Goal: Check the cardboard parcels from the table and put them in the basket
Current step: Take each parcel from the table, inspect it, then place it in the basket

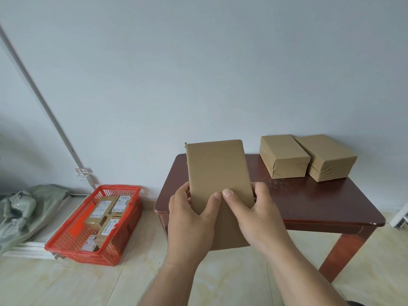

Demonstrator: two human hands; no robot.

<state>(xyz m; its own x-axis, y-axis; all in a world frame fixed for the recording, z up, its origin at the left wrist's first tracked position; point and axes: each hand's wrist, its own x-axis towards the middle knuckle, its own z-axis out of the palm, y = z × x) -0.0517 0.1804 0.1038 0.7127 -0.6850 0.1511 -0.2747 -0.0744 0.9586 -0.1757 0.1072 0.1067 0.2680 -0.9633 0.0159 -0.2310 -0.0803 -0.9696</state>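
Note:
I hold a plain brown cardboard parcel [218,168] upright in front of me, above the left part of the dark red-brown table [309,202]. My left hand [192,219] grips its lower left edge, thumb on the front face. My right hand [251,215] grips the lower right edge the same way. Two more taped cardboard parcels [283,156] [326,156] lie side by side at the table's back right. On the floor to the left stands a red plastic basket [72,246] with several labelled parcels [103,214] inside.
A grey-green plastic bag [22,208] lies on a low ledge at the far left beside the basket. A white wall runs behind the table, with a cable duct [39,96] slanting down to a wall socket [85,178]. Pale tiled floor [66,283] lies between me and the basket.

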